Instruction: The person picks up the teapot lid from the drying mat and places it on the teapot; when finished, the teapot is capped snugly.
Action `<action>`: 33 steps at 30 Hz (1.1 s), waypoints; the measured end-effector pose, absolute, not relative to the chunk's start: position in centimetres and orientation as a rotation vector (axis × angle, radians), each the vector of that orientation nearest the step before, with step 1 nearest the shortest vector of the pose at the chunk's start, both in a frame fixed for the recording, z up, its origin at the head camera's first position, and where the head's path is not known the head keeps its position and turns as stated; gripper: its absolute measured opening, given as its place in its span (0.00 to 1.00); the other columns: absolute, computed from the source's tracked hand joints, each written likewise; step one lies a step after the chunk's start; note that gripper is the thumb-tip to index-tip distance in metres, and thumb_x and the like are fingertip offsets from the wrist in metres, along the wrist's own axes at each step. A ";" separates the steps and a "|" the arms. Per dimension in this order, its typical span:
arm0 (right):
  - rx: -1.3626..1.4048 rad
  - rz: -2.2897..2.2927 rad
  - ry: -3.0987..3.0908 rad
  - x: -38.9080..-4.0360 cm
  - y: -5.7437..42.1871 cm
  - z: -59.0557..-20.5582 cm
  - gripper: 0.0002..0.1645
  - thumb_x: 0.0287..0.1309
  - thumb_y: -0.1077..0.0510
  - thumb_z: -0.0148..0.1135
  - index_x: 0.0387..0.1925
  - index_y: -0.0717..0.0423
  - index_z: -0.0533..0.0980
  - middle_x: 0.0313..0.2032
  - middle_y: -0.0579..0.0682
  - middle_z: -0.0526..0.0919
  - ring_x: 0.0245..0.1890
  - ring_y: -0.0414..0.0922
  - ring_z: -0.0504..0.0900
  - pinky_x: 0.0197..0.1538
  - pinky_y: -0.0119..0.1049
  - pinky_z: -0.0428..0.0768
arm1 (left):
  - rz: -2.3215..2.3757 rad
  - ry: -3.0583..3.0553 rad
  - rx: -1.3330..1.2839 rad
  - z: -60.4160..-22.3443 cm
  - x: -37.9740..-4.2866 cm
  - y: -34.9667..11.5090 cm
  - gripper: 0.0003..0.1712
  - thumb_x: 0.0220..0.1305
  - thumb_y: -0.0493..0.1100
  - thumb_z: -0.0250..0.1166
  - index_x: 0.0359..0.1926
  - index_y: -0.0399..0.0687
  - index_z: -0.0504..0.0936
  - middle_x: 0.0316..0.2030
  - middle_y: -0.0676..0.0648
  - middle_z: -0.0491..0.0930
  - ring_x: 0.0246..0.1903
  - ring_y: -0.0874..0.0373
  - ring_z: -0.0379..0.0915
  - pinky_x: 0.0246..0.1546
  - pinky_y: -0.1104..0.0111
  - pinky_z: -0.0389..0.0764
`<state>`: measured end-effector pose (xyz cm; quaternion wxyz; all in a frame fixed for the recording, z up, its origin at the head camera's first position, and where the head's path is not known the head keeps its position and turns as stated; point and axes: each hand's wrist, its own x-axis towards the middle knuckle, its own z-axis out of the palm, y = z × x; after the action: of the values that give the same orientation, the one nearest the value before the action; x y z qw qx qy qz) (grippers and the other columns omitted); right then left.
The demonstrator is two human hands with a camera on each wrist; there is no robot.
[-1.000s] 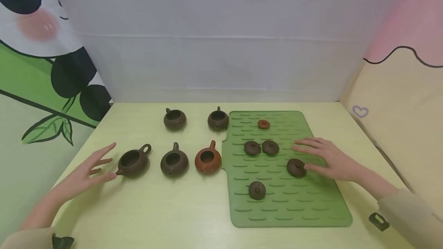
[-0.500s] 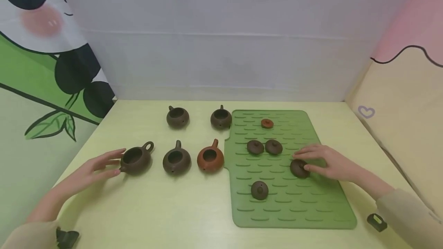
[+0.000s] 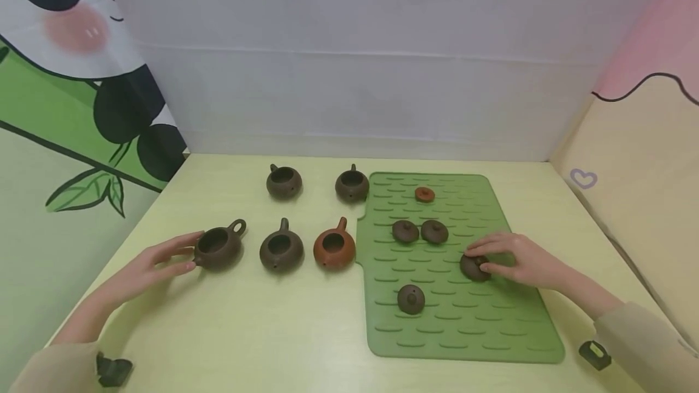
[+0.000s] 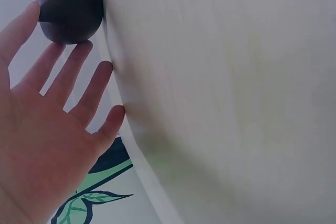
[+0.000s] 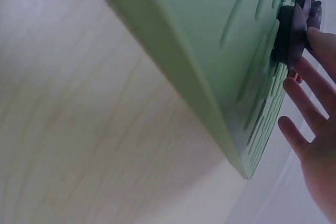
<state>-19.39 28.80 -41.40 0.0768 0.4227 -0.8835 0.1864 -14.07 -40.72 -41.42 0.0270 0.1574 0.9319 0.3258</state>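
At the left, a dark brown teapot [image 3: 218, 248] without a lid stands on the table. My left hand [image 3: 146, 267] is at its spout end: thumb tip by the spout, other fingers nearly straight, fingertips right at the teapot body [image 4: 71, 6] in the left wrist view. On the green mat, my right hand [image 3: 519, 262] pinches a dark brown lid [image 3: 472, 268] between thumb and forefinger. The right wrist view shows the thumb at the knob of that lid [image 5: 291, 35], with the remaining fingers spread.
Beside the held teapot stand a dark teapot [image 3: 281, 252] and a reddish one [image 3: 334, 248]; two dark teapots [image 3: 284, 183] [image 3: 352, 185] stand behind. The green mat [image 3: 464, 332] also bears a red lid [image 3: 424, 194] and dark lids [image 3: 405, 231] [image 3: 434, 232] [image 3: 411, 299].
My left hand has moved right, up to the teapot. The right hand has come down onto the dark lid, its thumb and forefinger closing together. The head view has shifted slightly.
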 end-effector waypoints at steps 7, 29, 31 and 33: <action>1.260 0.575 -2.646 -19.5 28.9 -41.3 0.21 0.52 0.61 0.73 0.49 0.44 0.85 0.49 0.45 0.88 0.50 0.48 0.85 0.52 0.50 0.83 | 1.000 2.870 0.459 -41.2 -14.1 -40.9 0.33 0.69 0.44 0.63 0.73 0.54 0.65 0.66 0.64 0.70 0.54 0.86 0.66 0.50 0.78 0.72; 1.317 0.570 -2.625 -21.8 24.1 -35.4 0.17 0.54 0.60 0.71 0.47 0.47 0.86 0.48 0.47 0.89 0.49 0.48 0.87 0.47 0.44 0.86 | 1.018 2.851 0.432 -40.9 -13.8 -40.7 0.33 0.69 0.45 0.62 0.73 0.54 0.65 0.66 0.62 0.70 0.55 0.83 0.67 0.51 0.78 0.72; 1.336 0.587 -2.637 -22.2 23.0 -34.4 0.17 0.56 0.59 0.70 0.48 0.47 0.85 0.49 0.47 0.88 0.49 0.47 0.87 0.48 0.43 0.86 | 1.013 2.851 0.429 -40.9 -13.7 -40.7 0.33 0.69 0.45 0.62 0.73 0.54 0.65 0.66 0.59 0.71 0.55 0.83 0.67 0.51 0.77 0.72; 1.353 0.584 -2.639 -22.5 21.8 -33.5 0.16 0.57 0.57 0.70 0.49 0.45 0.85 0.49 0.46 0.88 0.51 0.47 0.87 0.49 0.43 0.86 | 1.007 2.853 0.427 -40.8 -13.7 -40.7 0.33 0.69 0.45 0.62 0.73 0.54 0.65 0.67 0.56 0.71 0.55 0.83 0.67 0.51 0.77 0.73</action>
<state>-22.51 21.82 -33.50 0.0595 0.4469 -0.8715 0.1930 -13.69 -40.67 -40.83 0.0429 0.1397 0.9329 0.3292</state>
